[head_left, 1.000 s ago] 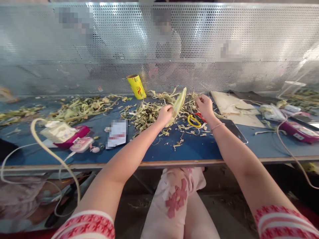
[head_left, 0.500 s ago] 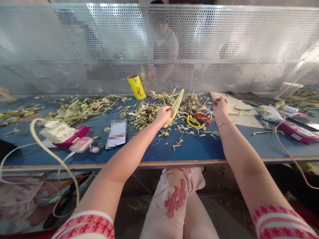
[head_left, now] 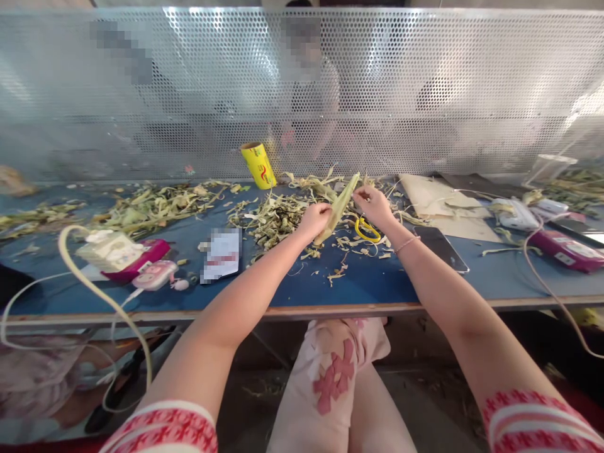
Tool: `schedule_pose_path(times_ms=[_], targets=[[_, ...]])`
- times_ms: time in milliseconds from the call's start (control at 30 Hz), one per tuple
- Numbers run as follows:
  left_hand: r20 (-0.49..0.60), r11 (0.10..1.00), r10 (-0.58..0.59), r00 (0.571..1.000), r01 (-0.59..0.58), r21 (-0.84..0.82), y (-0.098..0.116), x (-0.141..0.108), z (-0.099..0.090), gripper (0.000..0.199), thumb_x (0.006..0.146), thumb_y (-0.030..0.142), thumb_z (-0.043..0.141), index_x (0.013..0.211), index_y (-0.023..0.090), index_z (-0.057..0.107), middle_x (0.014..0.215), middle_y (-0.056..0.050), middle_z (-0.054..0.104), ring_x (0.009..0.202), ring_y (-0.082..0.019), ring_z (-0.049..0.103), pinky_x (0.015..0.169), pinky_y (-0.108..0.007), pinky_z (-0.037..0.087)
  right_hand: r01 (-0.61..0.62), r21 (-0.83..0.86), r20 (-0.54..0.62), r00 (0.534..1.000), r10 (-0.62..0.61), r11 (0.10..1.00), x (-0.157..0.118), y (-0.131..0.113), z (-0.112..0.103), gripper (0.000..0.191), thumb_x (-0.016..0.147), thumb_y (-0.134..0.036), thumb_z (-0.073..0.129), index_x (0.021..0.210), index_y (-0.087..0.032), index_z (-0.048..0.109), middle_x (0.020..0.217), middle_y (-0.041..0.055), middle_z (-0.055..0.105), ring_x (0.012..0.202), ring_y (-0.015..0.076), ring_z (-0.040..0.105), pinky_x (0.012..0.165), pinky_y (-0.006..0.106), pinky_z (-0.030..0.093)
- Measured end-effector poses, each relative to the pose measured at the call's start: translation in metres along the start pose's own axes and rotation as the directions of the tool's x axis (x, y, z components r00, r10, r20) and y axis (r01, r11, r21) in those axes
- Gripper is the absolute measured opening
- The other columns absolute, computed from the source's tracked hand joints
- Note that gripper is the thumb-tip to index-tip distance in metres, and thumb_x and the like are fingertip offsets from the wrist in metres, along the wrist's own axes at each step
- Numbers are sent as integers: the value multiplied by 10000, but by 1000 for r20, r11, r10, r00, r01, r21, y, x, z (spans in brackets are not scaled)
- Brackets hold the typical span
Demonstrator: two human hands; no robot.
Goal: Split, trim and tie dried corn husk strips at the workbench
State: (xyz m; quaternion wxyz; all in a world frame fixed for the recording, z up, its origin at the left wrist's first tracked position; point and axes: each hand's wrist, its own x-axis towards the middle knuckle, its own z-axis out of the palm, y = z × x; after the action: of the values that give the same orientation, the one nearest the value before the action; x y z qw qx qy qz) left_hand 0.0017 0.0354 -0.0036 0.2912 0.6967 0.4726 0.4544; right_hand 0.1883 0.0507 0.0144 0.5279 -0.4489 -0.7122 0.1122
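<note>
My left hand (head_left: 317, 220) is closed on a long, tapered, pale green corn husk (head_left: 340, 209), held tilted with its tip up and away to the right. Whether a cob is inside cannot be seen. At the upper right edge of the husk, the fingers of my right hand (head_left: 370, 200) are pinched together, touching it near the tip. Below that hand lies a yellow loop handle (head_left: 365, 230), apparently of scissors, partly covered by strips. A heap of shredded husk strips (head_left: 274, 220) spreads behind and left of my left hand.
A yellow roll tube (head_left: 258, 165) stands against the perforated metal screen (head_left: 212, 94). Left are a phone (head_left: 221, 251), a charger with cables (head_left: 116, 251) and more husk scraps (head_left: 151, 207). Right are a dark tablet (head_left: 441, 248), brown paper (head_left: 438, 198) and a magenta device (head_left: 569, 250). A person sits beyond the screen.
My right hand has moved left from beside the brown paper to the husk's upper edge, uncovering the dark tablet and covering the red handle loop. The husk has shifted slightly right.
</note>
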Motion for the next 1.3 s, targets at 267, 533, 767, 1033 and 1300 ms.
schedule_pose_path(times_ms=[267, 533, 767, 1033, 1300], targets=[[-93, 992, -97, 991, 88, -95, 2, 0, -2, 241, 745, 200, 501, 825, 172, 726, 847, -38, 720, 846, -198, 638, 804, -281, 467, -246, -249, -56, 969, 240, 937, 2, 26, -18, 52, 670, -151, 552, 670, -198, 575, 623, 8, 579, 681, 195, 578, 765, 368, 471], [-138, 992, -48, 989, 31, -126, 3, 0, 1, 187, 736, 158, 534, 802, 154, 709, 815, -53, 709, 797, -192, 639, 802, -303, 478, -198, 182, 43, 980, 194, 963, -9, 1, 10, 246, 719, -303, 640, 937, -206, 579, 860, 36, 613, 726, 168, 604, 694, 352, 535], [-100, 962, -47, 994, 18, -271, 14, -8, 3, 94, 739, 215, 620, 761, 133, 661, 749, -47, 681, 716, -162, 626, 730, -302, 504, -313, 328, 122, 950, 289, 891, -22, -20, 37, 276, 698, -410, 679, 819, -215, 526, 740, -8, 597, 623, 140, 567, 525, 272, 498], [71, 768, -219, 973, 217, -603, 20, -8, 4, 91, 709, 199, 672, 714, 119, 629, 701, -37, 670, 704, -151, 633, 732, -303, 517, -270, 323, -8, 958, 287, 907, -14, -16, 25, 368, 611, -391, 756, 784, -214, 483, 750, -26, 546, 702, 133, 537, 689, 303, 490], [-68, 922, -54, 996, 24, -385, 21, -11, 5, 88, 790, 212, 586, 779, 139, 634, 740, -33, 657, 675, -129, 603, 657, -257, 491, -212, 370, 70, 977, 201, 904, -23, -31, 28, 249, 745, -391, 633, 788, -236, 443, 776, -18, 524, 652, 126, 547, 575, 277, 494]])
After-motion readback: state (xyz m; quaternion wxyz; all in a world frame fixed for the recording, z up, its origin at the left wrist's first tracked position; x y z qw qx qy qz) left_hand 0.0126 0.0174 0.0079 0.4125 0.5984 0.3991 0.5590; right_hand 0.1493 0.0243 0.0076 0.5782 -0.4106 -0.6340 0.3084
